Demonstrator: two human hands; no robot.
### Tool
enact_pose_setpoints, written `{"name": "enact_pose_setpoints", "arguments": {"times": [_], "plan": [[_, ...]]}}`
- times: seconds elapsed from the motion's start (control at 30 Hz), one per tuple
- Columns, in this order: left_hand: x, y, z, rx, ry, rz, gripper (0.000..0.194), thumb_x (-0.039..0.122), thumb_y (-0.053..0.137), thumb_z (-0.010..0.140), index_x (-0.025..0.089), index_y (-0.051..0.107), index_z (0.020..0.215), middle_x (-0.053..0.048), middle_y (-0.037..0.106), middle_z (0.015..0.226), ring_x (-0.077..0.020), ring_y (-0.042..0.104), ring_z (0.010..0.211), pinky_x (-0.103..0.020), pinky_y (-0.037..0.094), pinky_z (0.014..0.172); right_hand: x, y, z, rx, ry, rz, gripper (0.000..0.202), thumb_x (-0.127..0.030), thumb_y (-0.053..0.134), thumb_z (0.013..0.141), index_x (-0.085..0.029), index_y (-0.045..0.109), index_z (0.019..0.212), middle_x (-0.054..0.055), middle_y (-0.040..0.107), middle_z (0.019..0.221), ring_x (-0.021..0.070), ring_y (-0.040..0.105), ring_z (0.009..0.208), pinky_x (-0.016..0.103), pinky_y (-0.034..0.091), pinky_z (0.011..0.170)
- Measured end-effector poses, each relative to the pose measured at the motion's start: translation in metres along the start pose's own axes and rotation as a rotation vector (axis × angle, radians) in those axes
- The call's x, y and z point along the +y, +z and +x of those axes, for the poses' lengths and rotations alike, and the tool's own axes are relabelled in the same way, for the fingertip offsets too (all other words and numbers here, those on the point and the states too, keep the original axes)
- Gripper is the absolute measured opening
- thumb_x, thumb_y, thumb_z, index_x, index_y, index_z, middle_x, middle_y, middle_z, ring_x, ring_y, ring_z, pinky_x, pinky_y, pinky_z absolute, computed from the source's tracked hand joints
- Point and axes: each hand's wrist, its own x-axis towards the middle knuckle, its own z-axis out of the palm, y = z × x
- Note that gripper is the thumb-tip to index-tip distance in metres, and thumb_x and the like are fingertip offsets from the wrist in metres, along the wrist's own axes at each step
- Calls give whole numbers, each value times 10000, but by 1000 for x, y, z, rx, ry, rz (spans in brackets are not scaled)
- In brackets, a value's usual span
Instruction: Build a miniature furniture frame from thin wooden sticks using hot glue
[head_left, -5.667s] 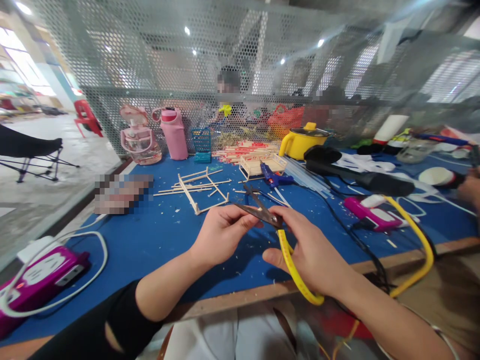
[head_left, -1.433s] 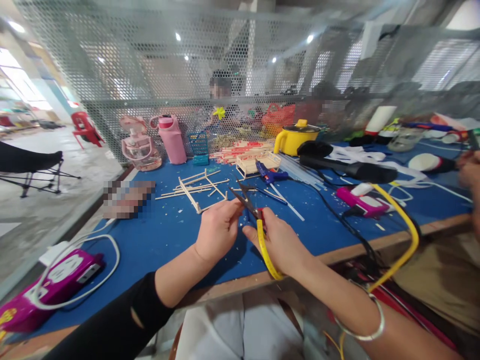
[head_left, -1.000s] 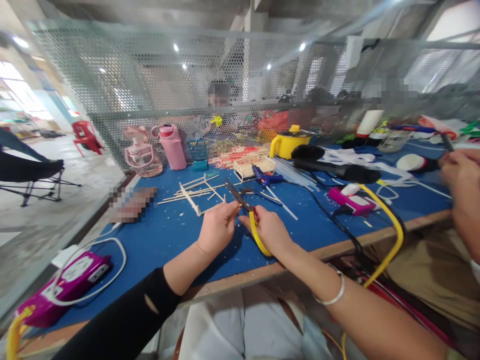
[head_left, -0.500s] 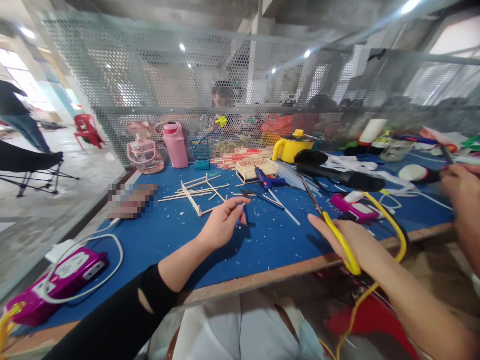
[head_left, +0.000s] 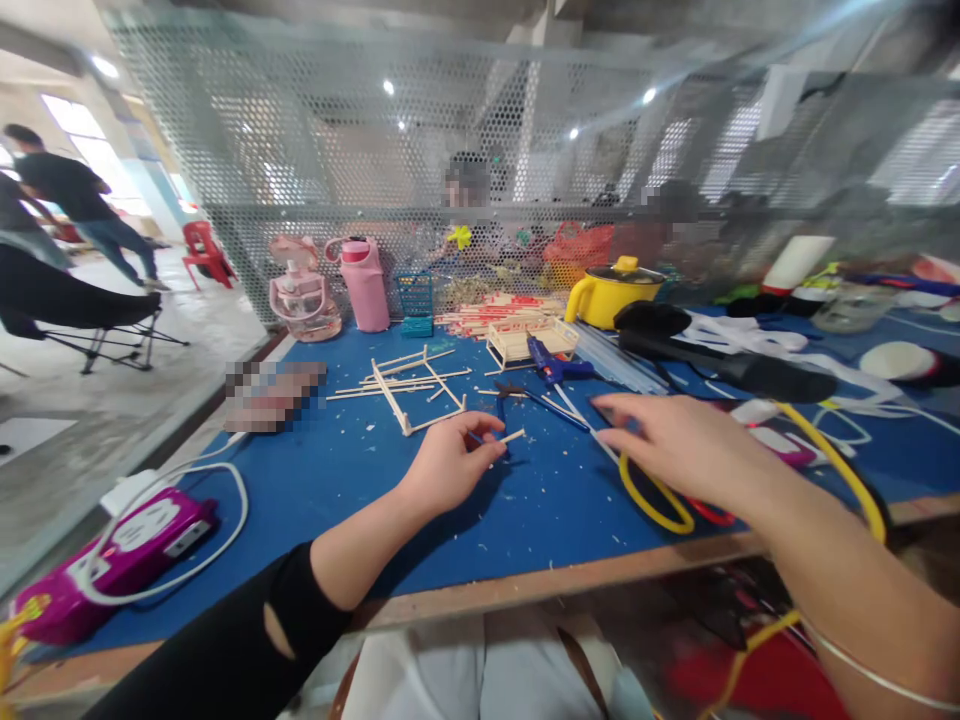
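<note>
My left hand [head_left: 454,460] pinches a short thin wooden stick [head_left: 514,437] that pokes out to the right past the thumb. My right hand [head_left: 667,440] is over the table with thumb and fingers apart. Just under it a yellow scissor handle [head_left: 660,522] rests on the blue table; the blades are mostly hidden. Left of the right hand lie dark pliers [head_left: 559,410] and a blue glue gun [head_left: 551,362]. A stick frame [head_left: 390,398] with small upright posts sits behind my left hand, and a finished-looking small wooden tray [head_left: 510,345] stands farther back.
Pink bottles [head_left: 365,290], a yellow pot [head_left: 611,295] and a pile of sticks [head_left: 499,318] line the mesh screen [head_left: 322,150]. A black hair-dryer-like tool [head_left: 742,365] lies right. A purple power strip [head_left: 127,560] with cables is at front left.
The scissors have left my right hand and now lie on the table, and that hand has moved left and spread. The stick in my left hand shows more. The view has turned slightly left.
</note>
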Motion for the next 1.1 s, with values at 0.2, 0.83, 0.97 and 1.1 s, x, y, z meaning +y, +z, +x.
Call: {"name": "enact_pose_setpoints", "arguments": {"times": [0.2,0.83,0.97,1.1], "plan": [[3,-19,2,74,-18,-122,221,328,662,744,165,572,863,38,549,638,-92,505,537,-224,437,520,-79,3,45,-99,-488,367,232,-192,528,837,-250,725,944,41,737,961,202,663,863,300,453,751],[-19,-76,24,465,-110,412,306,417,582,779,162,735,852,-18,660,640,-144,525,557,-247,362,534,-63,43,73,196,-127,910,203,-341,522,877,-183,644,916,24,701,746,141,641,616,279,507,614],[-2,-84,21,457,-138,69,376,471,673,721,144,716,901,-13,674,708,-89,466,533,-213,333,505,-65,33,66,331,-277,727,166,-285,518,889,-207,665,898,39,697,883,171,643,800,311,508,751],[1,-81,5,280,-168,-196,337,453,708,716,129,697,810,-13,645,687,-56,433,492,-190,318,465,-74,26,57,498,-489,558,140,-213,512,895,-210,650,919,78,623,1082,199,576,1040,368,465,915]]}}
